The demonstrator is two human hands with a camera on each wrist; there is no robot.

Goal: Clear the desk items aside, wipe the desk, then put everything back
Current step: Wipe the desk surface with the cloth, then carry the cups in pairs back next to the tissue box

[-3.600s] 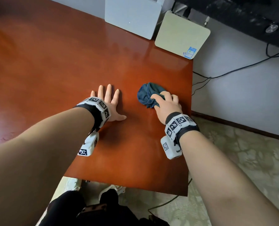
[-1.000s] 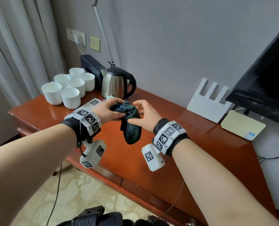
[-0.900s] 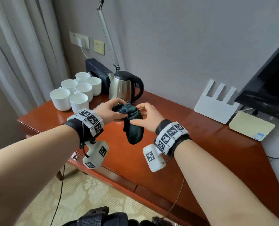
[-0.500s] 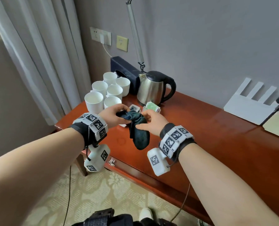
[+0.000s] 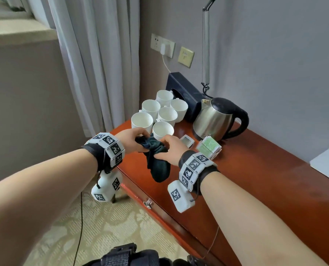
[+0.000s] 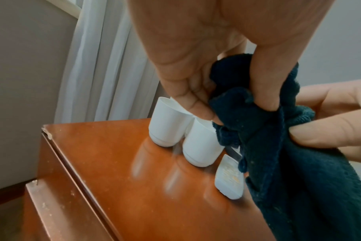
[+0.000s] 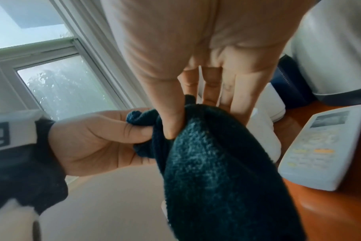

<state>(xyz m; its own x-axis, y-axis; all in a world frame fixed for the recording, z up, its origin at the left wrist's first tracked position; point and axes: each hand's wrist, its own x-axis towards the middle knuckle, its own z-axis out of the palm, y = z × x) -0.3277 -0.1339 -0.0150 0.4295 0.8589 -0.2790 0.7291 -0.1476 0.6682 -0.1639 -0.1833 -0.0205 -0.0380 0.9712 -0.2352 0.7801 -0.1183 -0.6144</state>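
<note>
A dark teal cloth (image 5: pixel 157 166) hangs bunched in the air over the left end of the red-brown desk (image 5: pixel 255 169). My left hand (image 5: pixel 130 140) pinches its top edge between thumb and fingers, seen close in the left wrist view (image 6: pixel 237 104). My right hand (image 5: pixel 171 148) pinches the cloth (image 7: pixel 216 171) just beside it, thumb against fingers (image 7: pixel 198 114). Right behind the hands stand several white cups (image 5: pixel 163 114), with a white remote (image 5: pixel 186 140), green tea packets (image 5: pixel 208 148) and a steel kettle (image 5: pixel 215 120) to their right.
A dark box (image 5: pixel 184 89) stands against the wall behind the cups. Curtains (image 5: pixel 94 64) hang left of the desk. A white flat device (image 5: pixel 328 166) lies at the far right. A drawer front (image 5: pixel 150 202) faces me below the desk edge.
Earlier my right hand wiped the desk with the cloth while the left lay flat. Both hands now hold the cloth in the air and have carried it left, up to the cups.
</note>
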